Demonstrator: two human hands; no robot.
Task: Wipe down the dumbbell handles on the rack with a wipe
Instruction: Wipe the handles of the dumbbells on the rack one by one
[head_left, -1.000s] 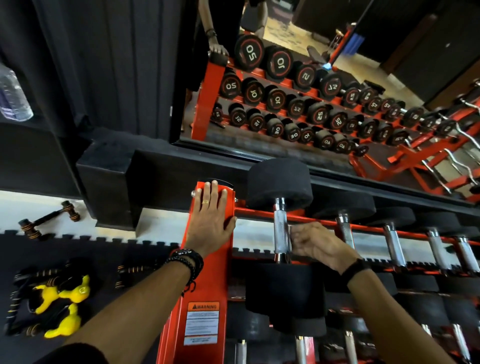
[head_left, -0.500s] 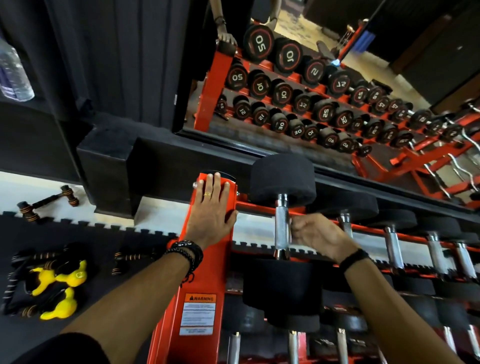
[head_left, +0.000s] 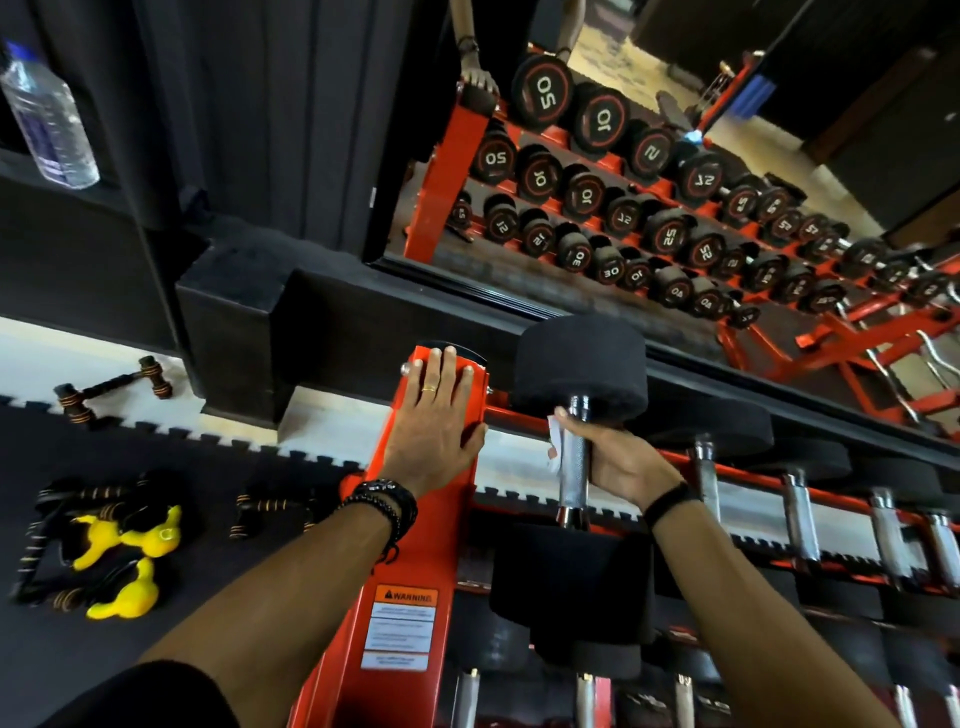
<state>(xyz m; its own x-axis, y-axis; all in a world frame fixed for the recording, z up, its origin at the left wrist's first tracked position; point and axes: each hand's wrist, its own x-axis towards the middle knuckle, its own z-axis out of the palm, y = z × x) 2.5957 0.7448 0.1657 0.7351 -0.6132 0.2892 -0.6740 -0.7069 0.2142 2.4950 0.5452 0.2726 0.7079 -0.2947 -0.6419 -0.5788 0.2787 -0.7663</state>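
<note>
Wipe (head_left: 554, 446) against dumbbell handle (head_left: 574, 467) — under right hand (head_left: 618, 457) fingers (head_left: 563, 417), thumb side

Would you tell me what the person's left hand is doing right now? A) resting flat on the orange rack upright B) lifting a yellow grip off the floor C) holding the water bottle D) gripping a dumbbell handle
A: the left hand lies flat, fingers straight, on the orange rack upright.

An orange-red rack (head_left: 431, 525) is seen; on it, a black dumbbell (head_left: 579, 364) with chrome handle (head_left: 574, 462) and white wipe (head_left: 554, 441). Left of it, yellow grips (head_left: 124, 540) are seen.
</note>
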